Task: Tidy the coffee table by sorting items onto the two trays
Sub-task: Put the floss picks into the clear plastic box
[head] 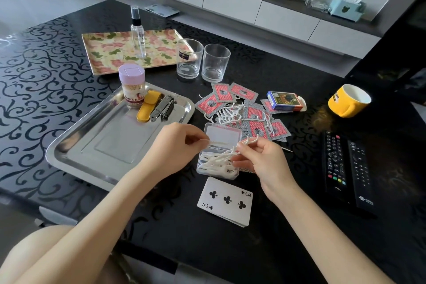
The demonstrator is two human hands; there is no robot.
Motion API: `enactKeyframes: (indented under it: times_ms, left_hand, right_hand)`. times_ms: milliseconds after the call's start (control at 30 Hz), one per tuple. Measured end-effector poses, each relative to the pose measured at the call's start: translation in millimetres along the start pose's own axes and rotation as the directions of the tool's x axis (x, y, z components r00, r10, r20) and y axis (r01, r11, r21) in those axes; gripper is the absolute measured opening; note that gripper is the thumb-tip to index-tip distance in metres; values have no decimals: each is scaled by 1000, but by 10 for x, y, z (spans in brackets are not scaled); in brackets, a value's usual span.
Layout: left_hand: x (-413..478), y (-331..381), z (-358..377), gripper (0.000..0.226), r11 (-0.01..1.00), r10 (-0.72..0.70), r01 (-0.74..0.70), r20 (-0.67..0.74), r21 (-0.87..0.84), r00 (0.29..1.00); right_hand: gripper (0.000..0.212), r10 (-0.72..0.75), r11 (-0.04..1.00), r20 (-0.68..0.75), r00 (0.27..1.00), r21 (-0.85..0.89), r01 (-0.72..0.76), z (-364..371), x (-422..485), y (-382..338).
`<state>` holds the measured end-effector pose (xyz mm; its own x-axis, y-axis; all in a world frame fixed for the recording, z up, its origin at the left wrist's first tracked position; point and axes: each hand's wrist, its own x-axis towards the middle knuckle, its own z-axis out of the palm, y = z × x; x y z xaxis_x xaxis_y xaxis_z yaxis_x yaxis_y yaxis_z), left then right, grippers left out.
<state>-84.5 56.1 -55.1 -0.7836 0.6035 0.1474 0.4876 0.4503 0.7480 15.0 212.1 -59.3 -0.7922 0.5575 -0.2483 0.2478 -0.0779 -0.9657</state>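
Hands: left hand (179, 145), fingers curled, thumb and forefinger pinching the floss box (222, 135) at its lid hinge; right hand (260, 161), wrist bent inward, fingertips pinching one white floss pick (250, 140), forked head up and away.

Coffee table (46, 80): glossy black, scroll-patterned.

Steel tray (69, 163): rectangular, polished, left of the box; its far corner holds a lilac-capped toothpick jar (131, 85), yellow pouch (147, 106) and nail clippers (163, 108).

Floral tray (103, 53): rectangular, beyond; clear spray bottle (138, 32) upright on it.

Floss box: clear plastic, long axis running away from the person, lid raised at the far end, white picks heaped inside, just right of the steel tray.

Red-backed cards (258, 125): scattered beyond the box, loose picks among them.
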Motion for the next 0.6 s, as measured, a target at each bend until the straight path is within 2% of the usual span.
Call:
enactKeyframes:
  times_ms: [67, 167, 233, 300, 367, 433, 500, 600]
  left_hand:
    - [10, 13, -54, 12, 998, 51, -50, -63, 23, 997]
    - [52, 33, -106, 11, 969, 216, -195, -132, 154, 968]
    - [90, 67, -103, 11, 927, 318, -292, -84, 234, 944]
    - [125, 101, -59, 13, 883, 375, -364, 23, 296, 927]
    - [141, 100, 8, 15, 845, 381, -405, 138, 349, 914]
    - [139, 91, 66, 16, 833, 380, -427, 196, 351, 904]
    - [130, 105, 106, 14, 837, 384, -438, 219, 328, 897]
    - [125, 128, 134, 17, 885, 299, -374, 277, 278, 913]
  right_hand:
    - [4, -27, 998, -9, 1000, -65, 26, -10, 2, -14]
    - [5, -38, 994, -15, 999, -101, 37, -33, 3, -35]
    - [6, -49, 994, -30, 998, -96, 46, -68, 7, -62]
    - [5, -61, 996, -47, 997, -75, 57, -106, 7, -95]
    - [4, -73, 995, -57, 996, -72, 68, -133, -4, -120]
    - [5, -79, 992, -53, 995, -98, 73, -147, -21, -124]
    - [6, -81, 990, -49, 996, -120, 75, -157, -32, -118]
    - [7, -82, 987, -49, 995, -139, 75, -166, -46, -105]
